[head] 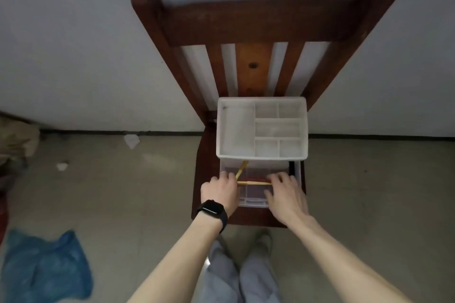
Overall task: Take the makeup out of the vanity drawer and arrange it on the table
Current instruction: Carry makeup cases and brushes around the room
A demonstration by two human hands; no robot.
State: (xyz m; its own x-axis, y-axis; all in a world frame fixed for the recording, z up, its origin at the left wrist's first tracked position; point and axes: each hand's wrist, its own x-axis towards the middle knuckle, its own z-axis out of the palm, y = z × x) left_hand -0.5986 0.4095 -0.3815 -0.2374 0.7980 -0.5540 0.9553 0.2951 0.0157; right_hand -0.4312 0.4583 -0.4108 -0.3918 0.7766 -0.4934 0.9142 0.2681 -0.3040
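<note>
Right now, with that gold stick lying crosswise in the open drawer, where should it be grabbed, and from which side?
Probably its bare middle, from straight above. The gold stick lies flat across the drawer, its ends reaching the left hand and right hand, and the drawer walls block any sideways approach. Pinch across its thin width.

Head view: I'm looking down from above and in front of the white drawer organiser.
Facing: I'm pointing past the organiser toward the wall behind it.
Nearness: I'm sitting near it.
</note>
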